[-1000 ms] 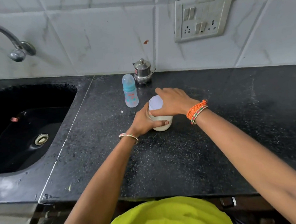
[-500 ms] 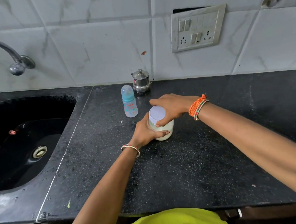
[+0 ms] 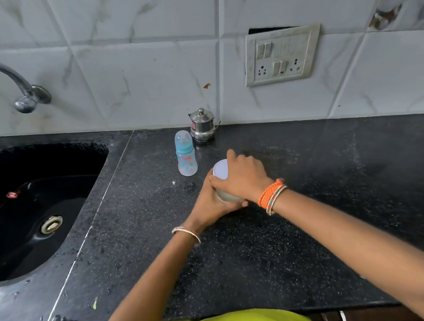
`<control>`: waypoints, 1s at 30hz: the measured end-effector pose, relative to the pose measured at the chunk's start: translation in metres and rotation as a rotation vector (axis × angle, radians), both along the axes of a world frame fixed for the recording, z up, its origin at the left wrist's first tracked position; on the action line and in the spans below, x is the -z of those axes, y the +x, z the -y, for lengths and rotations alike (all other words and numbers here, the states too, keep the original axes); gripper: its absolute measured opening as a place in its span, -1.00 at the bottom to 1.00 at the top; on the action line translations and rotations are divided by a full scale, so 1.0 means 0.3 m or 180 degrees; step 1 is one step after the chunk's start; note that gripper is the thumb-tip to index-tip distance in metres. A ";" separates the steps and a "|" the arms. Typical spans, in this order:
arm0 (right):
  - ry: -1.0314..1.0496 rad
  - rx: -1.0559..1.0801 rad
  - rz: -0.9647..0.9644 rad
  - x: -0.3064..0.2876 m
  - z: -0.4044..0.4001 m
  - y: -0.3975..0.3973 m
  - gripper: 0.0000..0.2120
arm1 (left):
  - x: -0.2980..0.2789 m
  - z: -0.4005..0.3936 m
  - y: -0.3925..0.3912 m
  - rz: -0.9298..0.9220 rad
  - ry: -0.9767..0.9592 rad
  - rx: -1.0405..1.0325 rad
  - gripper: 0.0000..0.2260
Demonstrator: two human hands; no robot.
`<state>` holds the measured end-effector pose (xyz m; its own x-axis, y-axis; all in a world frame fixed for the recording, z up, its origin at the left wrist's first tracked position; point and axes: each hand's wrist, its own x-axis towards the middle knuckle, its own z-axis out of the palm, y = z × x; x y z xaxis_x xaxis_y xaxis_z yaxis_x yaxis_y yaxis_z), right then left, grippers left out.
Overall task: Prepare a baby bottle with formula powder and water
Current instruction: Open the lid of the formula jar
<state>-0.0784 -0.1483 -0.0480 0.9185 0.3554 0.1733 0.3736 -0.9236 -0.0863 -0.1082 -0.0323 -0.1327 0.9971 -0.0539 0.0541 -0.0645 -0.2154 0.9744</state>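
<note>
A small jar of white formula powder (image 3: 226,196) with a pale lilac lid (image 3: 220,170) stands on the black speckled counter (image 3: 260,256). My left hand (image 3: 209,204) wraps around the jar's body from the near left. My right hand (image 3: 245,177) lies over the lid, its fingers gripping the lid's rim. A clear baby bottle (image 3: 186,153) with a blue collar and a clear cap stands upright just left of and behind the jar, apart from both hands.
A small steel pot with a lid (image 3: 202,125) stands against the tiled wall behind the bottle. A black sink (image 3: 36,206) lies to the left under a steel tap (image 3: 26,96). A switch and socket panel (image 3: 281,56) is on the wall.
My right hand has turned over the lid, the fingers swinging round it. The jar and my left hand stay in place. The view has tilted upward.
</note>
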 end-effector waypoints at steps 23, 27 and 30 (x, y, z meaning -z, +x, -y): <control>-0.1032 -0.1789 -0.1499 -0.194 0.033 0.075 -0.34 | -0.057 -0.049 0.072 -0.0300 0.0594 0.0511 -0.27; -0.1143 -0.1218 -0.0901 -0.193 0.002 0.032 -0.23 | -0.053 -0.047 0.073 -0.0220 0.0584 0.0609 -0.10; -0.1543 -0.0752 -0.1134 -0.182 -0.017 0.035 -0.23 | -0.048 -0.056 0.078 -0.0276 0.0627 0.0669 -0.09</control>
